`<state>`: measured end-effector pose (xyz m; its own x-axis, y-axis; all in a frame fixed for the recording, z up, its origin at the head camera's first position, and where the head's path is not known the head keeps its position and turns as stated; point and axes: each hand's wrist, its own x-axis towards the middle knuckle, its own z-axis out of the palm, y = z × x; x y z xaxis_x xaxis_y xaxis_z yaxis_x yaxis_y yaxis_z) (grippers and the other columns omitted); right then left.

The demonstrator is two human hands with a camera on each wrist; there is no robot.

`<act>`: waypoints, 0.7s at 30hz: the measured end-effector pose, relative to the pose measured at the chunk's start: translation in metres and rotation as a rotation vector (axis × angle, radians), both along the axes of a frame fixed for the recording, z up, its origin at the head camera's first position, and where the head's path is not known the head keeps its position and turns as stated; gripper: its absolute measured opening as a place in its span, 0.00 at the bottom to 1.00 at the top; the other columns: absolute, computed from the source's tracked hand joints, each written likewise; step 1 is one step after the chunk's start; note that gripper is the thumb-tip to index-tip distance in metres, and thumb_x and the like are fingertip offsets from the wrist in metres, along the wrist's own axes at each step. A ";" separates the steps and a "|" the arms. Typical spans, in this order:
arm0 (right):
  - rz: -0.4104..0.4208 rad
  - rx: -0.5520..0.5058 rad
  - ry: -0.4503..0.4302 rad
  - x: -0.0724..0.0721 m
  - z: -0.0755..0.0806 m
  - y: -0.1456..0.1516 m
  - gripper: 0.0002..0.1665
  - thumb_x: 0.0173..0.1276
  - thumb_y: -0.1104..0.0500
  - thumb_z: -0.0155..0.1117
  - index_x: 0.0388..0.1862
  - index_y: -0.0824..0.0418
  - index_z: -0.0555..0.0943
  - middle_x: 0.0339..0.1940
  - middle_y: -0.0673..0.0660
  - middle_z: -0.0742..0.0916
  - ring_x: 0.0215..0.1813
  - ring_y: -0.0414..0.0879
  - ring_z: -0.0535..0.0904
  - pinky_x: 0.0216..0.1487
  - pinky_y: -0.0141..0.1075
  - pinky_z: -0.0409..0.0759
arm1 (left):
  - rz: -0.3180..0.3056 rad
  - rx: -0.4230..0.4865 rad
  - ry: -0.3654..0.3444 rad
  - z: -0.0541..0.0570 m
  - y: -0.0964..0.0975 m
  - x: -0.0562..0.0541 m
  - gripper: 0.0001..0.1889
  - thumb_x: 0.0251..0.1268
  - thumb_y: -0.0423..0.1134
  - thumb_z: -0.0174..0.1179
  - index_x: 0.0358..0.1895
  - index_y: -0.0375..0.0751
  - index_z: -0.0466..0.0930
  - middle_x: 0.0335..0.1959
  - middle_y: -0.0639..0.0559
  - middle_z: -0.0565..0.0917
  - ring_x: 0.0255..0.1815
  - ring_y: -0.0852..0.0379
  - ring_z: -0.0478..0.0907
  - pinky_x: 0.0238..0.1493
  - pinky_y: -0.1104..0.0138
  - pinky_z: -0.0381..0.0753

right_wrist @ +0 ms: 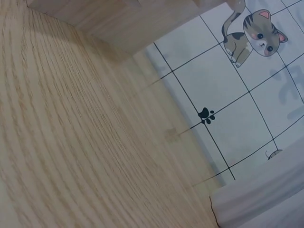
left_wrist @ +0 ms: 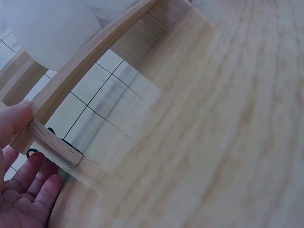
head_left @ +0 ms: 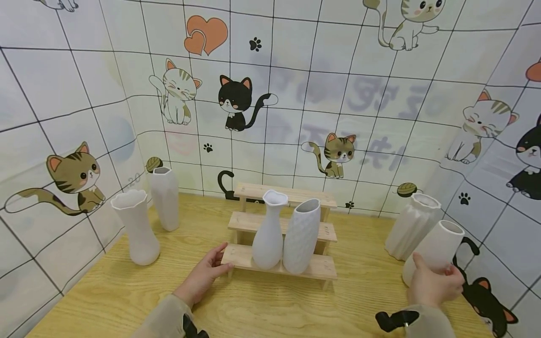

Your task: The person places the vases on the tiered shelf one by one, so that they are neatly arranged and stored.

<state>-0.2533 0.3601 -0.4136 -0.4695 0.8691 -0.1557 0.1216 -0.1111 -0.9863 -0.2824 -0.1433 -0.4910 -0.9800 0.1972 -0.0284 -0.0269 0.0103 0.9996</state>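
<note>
A three-step wooden stand (head_left: 279,227) is on the table. On its lowest step, a slim-necked white vase (head_left: 268,234) and a textured white vase (head_left: 302,237) lean slightly apart at the top. My left hand (head_left: 204,277) grips the left end of that step, thumb at the front. In the left wrist view, the thumb (left_wrist: 19,118) presses against the board (left_wrist: 90,59) while the other fingers curl below it. At the far right, my right hand (head_left: 433,284) holds a smooth white vase (head_left: 439,246), thumb at its left and fingers on its right.
A ribbed white vase (head_left: 414,227) stands just behind the held one. To the left are a wavy-rimmed white vase (head_left: 137,230) and an angular white vase (head_left: 166,199). Cat-patterned sheeting (head_left: 291,94) encloses the wooden table (head_left: 253,310) at the back and sides.
</note>
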 end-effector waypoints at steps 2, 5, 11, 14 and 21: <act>0.009 -0.001 0.003 -0.003 -0.003 0.004 0.57 0.53 0.39 0.73 0.75 0.44 0.51 0.75 0.48 0.54 0.74 0.43 0.47 0.72 0.36 0.53 | 0.001 0.000 0.002 0.000 0.000 0.000 0.41 0.63 0.42 0.66 0.75 0.44 0.53 0.60 0.42 0.70 0.56 0.48 0.67 0.53 0.62 0.69; 0.010 -0.001 0.014 -0.007 -0.005 0.007 0.59 0.51 0.39 0.73 0.76 0.46 0.50 0.75 0.49 0.55 0.74 0.43 0.50 0.72 0.37 0.54 | 0.005 -0.002 0.003 -0.001 0.000 -0.001 0.41 0.62 0.42 0.66 0.75 0.44 0.53 0.61 0.42 0.70 0.56 0.48 0.67 0.52 0.62 0.69; -0.004 0.029 -0.012 -0.015 -0.005 0.011 0.61 0.50 0.40 0.75 0.76 0.46 0.51 0.75 0.50 0.58 0.74 0.45 0.54 0.72 0.40 0.54 | 0.004 -0.002 0.003 -0.001 0.000 0.000 0.41 0.62 0.42 0.66 0.75 0.45 0.53 0.61 0.41 0.70 0.56 0.48 0.67 0.54 0.61 0.69; -0.004 0.048 -0.030 -0.017 -0.004 0.013 0.60 0.50 0.40 0.75 0.76 0.46 0.51 0.75 0.51 0.59 0.74 0.47 0.55 0.72 0.42 0.54 | 0.003 -0.002 0.004 -0.001 0.000 0.000 0.41 0.63 0.42 0.65 0.75 0.45 0.53 0.61 0.41 0.70 0.56 0.48 0.67 0.54 0.61 0.69; 0.013 0.070 -0.043 -0.018 -0.005 0.015 0.61 0.50 0.42 0.76 0.77 0.48 0.51 0.76 0.53 0.58 0.75 0.49 0.53 0.73 0.44 0.50 | 0.003 0.002 0.007 -0.001 0.001 0.000 0.41 0.63 0.42 0.65 0.75 0.44 0.53 0.61 0.41 0.70 0.56 0.48 0.68 0.54 0.61 0.70</act>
<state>-0.2710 0.3755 -0.4186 -0.4748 0.8725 -0.1150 0.1651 -0.0401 -0.9855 -0.2827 -0.1427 -0.4917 -0.9808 0.1938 -0.0213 -0.0200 0.0085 0.9998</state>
